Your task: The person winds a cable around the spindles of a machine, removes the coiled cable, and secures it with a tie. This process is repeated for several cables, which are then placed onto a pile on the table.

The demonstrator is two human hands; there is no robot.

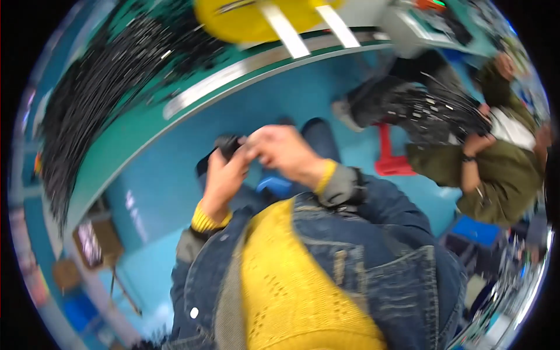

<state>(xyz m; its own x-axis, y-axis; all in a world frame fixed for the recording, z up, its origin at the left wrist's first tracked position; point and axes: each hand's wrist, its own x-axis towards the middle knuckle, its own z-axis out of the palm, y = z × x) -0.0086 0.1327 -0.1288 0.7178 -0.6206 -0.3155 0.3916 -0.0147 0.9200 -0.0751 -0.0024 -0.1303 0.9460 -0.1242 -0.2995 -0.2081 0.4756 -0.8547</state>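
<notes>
In front of my body, over my lap, my left hand (223,178) is closed around a small black rounded thing (228,146), too blurred to tell its kind. My right hand (284,153) meets it from the right, fingers curled and pinched together close to the black thing. Whatever lies between those right fingertips is smeared by motion. Ahead and to the left, a large heap of thin black cables (111,76) is spread along a green-topped table (111,143).
A yellow rounded thing (245,22) with white strips (283,29) sits at the table's far side. On the right a co-worker in an olive jacket (501,181) holds another bundle of black cables (431,111). Between us stands a red stool (392,163); a brown stool (96,242) is at left.
</notes>
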